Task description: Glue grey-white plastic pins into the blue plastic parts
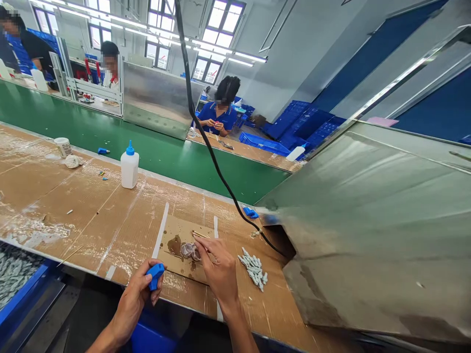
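Observation:
My left hand [142,289] is closed around a small blue plastic part [155,276] near the table's front edge. Over a stained cardboard sheet [184,272], my right hand [219,262] has its fingers pinched beside small round clear containers [187,250]. A thin stick [200,235] shows at its fingertips; whether the fingers grip it or it lies behind them is unclear. To the right of that hand lies a pile of pale grey-green pieces [253,268].
A white bottle with a blue cap [129,166] stands at the back of the table, before a green belt [158,157]. A black cable [217,166] hangs across the view. At right is a large metal panel [368,235]. Across the belt a person [217,115] works.

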`<state>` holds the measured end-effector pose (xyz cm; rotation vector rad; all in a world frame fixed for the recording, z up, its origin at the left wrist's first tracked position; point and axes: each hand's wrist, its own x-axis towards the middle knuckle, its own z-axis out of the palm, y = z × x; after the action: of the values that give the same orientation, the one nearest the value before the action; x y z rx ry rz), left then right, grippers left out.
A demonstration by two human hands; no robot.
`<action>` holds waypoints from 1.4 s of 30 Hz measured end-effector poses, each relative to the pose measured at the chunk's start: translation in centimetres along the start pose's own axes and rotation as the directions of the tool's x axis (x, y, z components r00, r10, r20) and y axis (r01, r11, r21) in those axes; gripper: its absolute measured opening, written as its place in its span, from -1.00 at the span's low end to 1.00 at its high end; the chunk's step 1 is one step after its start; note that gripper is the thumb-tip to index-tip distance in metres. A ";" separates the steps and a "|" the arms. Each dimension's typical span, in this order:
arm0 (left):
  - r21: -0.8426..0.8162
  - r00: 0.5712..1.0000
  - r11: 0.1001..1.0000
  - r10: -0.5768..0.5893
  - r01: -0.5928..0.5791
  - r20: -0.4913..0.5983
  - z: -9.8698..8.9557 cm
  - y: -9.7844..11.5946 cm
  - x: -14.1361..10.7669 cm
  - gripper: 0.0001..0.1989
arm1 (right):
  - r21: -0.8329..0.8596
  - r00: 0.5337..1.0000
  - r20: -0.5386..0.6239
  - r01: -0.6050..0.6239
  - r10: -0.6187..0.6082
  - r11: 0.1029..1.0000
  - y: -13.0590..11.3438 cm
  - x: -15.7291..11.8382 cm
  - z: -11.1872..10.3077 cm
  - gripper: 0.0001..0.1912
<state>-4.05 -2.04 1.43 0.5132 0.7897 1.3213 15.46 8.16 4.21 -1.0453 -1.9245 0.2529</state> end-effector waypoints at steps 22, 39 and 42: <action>0.044 0.998 0.999 0.010 -0.013 0.061 0.1 -1.1 1.8 -0.73 | 0.261 0.922 -0.023 -0.368 0.387 0.893 -1.2 -1.7 -0.9 -0.81; 0.537 0.990 0.832 0.092 -0.136 0.108 1.9 -1.2 2.4 -0.71 | 0.469 0.886 -0.060 -0.380 0.459 0.797 -5.1 -3.8 -1.9 -0.89; 0.570 0.984 0.802 0.122 -0.176 0.133 2.4 -0.7 2.1 -0.75 | 0.468 0.906 -0.040 -0.356 0.422 0.809 -5.6 -4.0 -1.8 -0.88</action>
<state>-1.68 0.15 1.97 1.1383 1.1002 1.1734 14.68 1.23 5.79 -1.0930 -1.4047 0.8001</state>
